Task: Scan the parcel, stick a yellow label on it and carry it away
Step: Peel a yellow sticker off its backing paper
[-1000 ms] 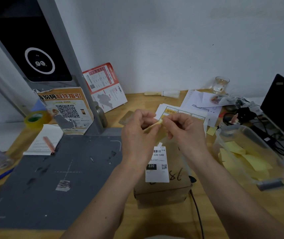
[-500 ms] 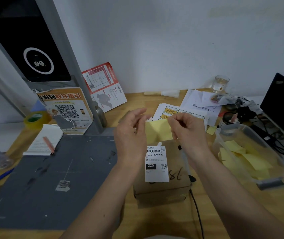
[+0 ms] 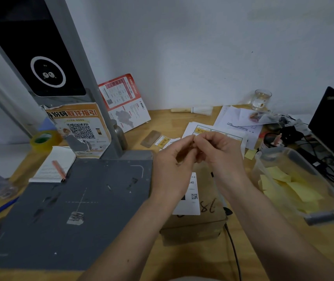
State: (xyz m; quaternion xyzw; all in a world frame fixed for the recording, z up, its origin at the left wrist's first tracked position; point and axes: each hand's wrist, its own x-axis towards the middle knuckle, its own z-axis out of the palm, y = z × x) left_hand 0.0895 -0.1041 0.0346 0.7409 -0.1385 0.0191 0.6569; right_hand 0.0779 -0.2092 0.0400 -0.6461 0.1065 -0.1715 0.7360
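A small brown cardboard parcel (image 3: 202, 222) lies on the wooden desk beside the scanner mat. It bears a white shipping label (image 3: 192, 201) and the handwritten number 38. Above it my left hand (image 3: 171, 169) and my right hand (image 3: 220, 153) meet fingertip to fingertip, pinching the yellow label (image 3: 182, 157). Only a dim sliver of that label shows between my fingers. My left wrist covers part of the shipping label.
The grey scanner mat (image 3: 70, 209) and its post with a black screen (image 3: 40, 57) stand to the left. A clear tub (image 3: 263, 169) of yellow labels sits at the right, near a laptop (image 3: 332, 122) and cables. Papers, a glass, a tape roll (image 3: 44, 138) and a notepad (image 3: 54, 165) lie around.
Half a second ago the yellow label was spread flat between my hands. My hands have since closed together and the label is almost hidden between the fingers.
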